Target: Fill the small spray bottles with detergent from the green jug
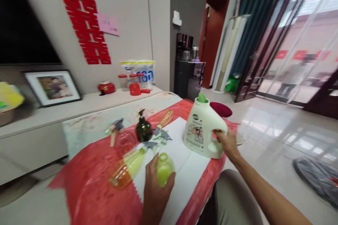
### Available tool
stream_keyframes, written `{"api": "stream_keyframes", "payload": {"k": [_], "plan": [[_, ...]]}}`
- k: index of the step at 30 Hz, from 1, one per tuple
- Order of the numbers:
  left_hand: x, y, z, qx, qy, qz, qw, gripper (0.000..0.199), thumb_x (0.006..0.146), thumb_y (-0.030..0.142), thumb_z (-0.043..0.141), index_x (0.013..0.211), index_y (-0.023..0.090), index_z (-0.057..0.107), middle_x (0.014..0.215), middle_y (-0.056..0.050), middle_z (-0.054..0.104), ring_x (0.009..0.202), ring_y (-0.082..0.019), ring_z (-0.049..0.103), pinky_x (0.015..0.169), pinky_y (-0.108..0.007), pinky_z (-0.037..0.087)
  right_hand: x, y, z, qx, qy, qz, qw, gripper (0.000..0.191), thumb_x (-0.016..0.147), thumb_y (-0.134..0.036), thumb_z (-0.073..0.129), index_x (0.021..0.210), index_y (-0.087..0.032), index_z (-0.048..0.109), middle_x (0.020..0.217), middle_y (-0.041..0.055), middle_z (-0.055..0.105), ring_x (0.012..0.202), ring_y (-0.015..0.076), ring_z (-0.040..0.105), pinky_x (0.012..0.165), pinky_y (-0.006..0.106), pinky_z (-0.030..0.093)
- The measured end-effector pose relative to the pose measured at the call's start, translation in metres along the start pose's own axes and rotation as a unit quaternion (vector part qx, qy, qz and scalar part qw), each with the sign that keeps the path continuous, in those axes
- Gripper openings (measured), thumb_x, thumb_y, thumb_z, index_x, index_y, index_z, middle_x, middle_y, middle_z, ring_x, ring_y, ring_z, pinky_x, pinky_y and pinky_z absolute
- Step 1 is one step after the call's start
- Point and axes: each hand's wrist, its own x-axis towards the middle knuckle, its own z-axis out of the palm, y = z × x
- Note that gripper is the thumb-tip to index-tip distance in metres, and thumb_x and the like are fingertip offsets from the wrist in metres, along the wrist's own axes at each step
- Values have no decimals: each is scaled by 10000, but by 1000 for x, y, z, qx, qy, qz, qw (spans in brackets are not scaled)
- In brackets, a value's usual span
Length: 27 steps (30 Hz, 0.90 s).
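Note:
My left hand [158,186] is wrapped round a yellow-green bottle [164,173] with an open neck, above the white sheet [194,172]. My right hand [227,142] grips the handle of a large white jug [195,132], which stands upright with a green piece in its mouth. Left of my left hand lie a yellow bottle [134,161] and an orange ribbed bottle [121,177]. Behind them are a clear spray bottle [124,142], a dark pump bottle [144,130], several grey spray heads [165,135] and another orange bottle [166,117].
Red plastic [102,172] covers the table. Along the wall, a shelf [105,102] bears a framed photo [54,87], a red teapot [106,87] and red-lidded jars [123,82]. A maroon stool [221,109] stands behind the jug. Beyond the glass, a person [293,75] is visible.

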Motion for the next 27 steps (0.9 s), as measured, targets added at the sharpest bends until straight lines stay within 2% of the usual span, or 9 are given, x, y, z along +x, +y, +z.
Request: {"api": "stream_keyframes", "payload": {"k": [7, 12, 15, 19, 24, 27], "plan": [[-1, -6, 1, -3, -13, 24, 1000, 704, 805, 265, 653, 1457, 198, 395, 1319, -143, 551, 1289, -314, 540, 1126, -550, 439, 9, -30, -11, 43, 51, 34, 997, 283, 1027, -260, 594, 952, -1, 509, 747, 0, 421, 648, -32, 376, 575, 18, 347], [-1, -6, 2, -1, -10, 27, 1000, 724, 790, 250, 668, 1453, 196, 385, 1316, -145, 545, 1277, -318, 540, 1118, -552, 443, 20, -66, -24, 73, 90, 13, 993, 248, 1016, -209, 581, 928, -17, 452, 714, -17, 371, 637, -31, 366, 582, 23, 357], [-1, -5, 3, -4, -10, 19, 1000, 728, 798, 262, 666, 1462, 195, 376, 1336, -149, 534, 1294, -316, 530, 1122, -543, 440, 23, -78, -33, 66, 93, -1, 993, 221, 976, -141, 601, 900, -19, 432, 701, -24, 359, 627, -34, 353, 581, 21, 353], [-2, -7, 4, -8, -7, 9, 1000, 735, 788, 284, 685, 1454, 187, 390, 1334, -152, 541, 1297, -326, 529, 1120, -539, 441, 17, -72, -40, 30, 94, 10, 995, 197, 933, -99, 630, 897, -12, 457, 702, -23, 392, 628, -33, 375, 572, 18, 349], [-2, -6, 3, -10, -1, 4, 1000, 743, 772, 278, 703, 1447, 195, 403, 1321, -140, 552, 1283, -321, 538, 1121, -531, 442, 2, -46, -44, -9, 81, 33, 996, 209, 935, -118, 627, 868, -10, 462, 694, -19, 412, 618, -34, 384, 571, 18, 355], [-2, -1, 1, -15, -12, -5, 1000, 744, 776, 271, 701, 1449, 193, 394, 1334, -144, 543, 1298, -321, 531, 1137, -535, 430, -3, -33, -52, -34, 76, 42, 996, 256, 825, -155, 689, 808, -21, 472, 676, -5, 444, 599, -13, 401, 545, 55, 356]]}}
